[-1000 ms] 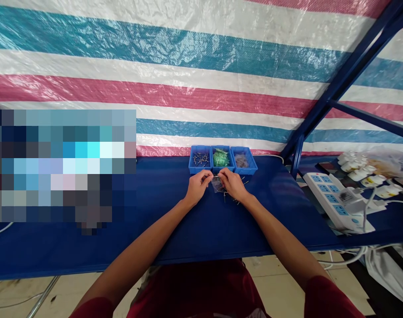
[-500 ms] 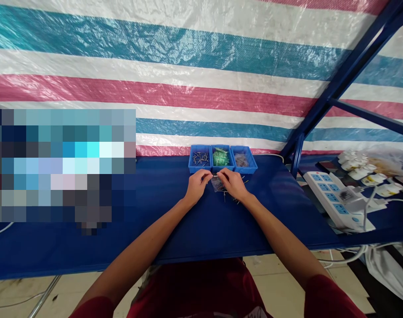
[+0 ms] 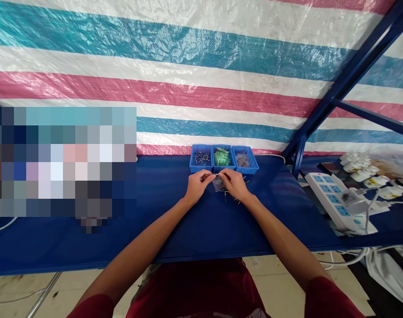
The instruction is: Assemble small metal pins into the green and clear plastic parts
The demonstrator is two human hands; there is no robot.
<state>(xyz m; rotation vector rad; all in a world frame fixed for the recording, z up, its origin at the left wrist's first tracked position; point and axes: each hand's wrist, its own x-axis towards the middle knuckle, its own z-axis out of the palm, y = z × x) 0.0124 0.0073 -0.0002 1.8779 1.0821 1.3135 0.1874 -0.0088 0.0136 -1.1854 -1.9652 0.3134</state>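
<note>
a long counter [image 3: 221, 234] covered in dark blue cloth runs across the view, backed by a plastic tarp [image 3: 188, 88] with teal, white and pink stripes. a dark blue steel frame [image 3: 337, 90] slants up at the far right, and a pale tiled floor [image 3: 281, 269] shows below the counter's front edge. part of the counter left of the fingers is hidden by a pixelated patch [image 3: 62, 163].

the left hand [image 3: 197, 186] and right hand [image 3: 233, 185] sit close together at the middle of the counter. the left fingers [image 3: 206, 177] and right fingers [image 3: 224, 176] are drawn together, pinching toward a thin silver metal pin [image 3: 216, 176] just above a small clear plastic bag [image 3: 219, 185]. the pin is too small to tell for sure which fingertips hold it, or whether it is entering the bag.

loose metal pins [image 3: 236, 201] lie just below the right fingers. straight ahead of the fingers stand three blue plastic trays: the left tray [image 3: 201, 158] holds metal pins, the middle tray [image 3: 223, 157] green packets, and the right tray [image 3: 243, 159] small clear bags. well right of the fingers lies a white power strip [image 3: 334, 201], beside white plug adapters [image 3: 363, 170].
</note>
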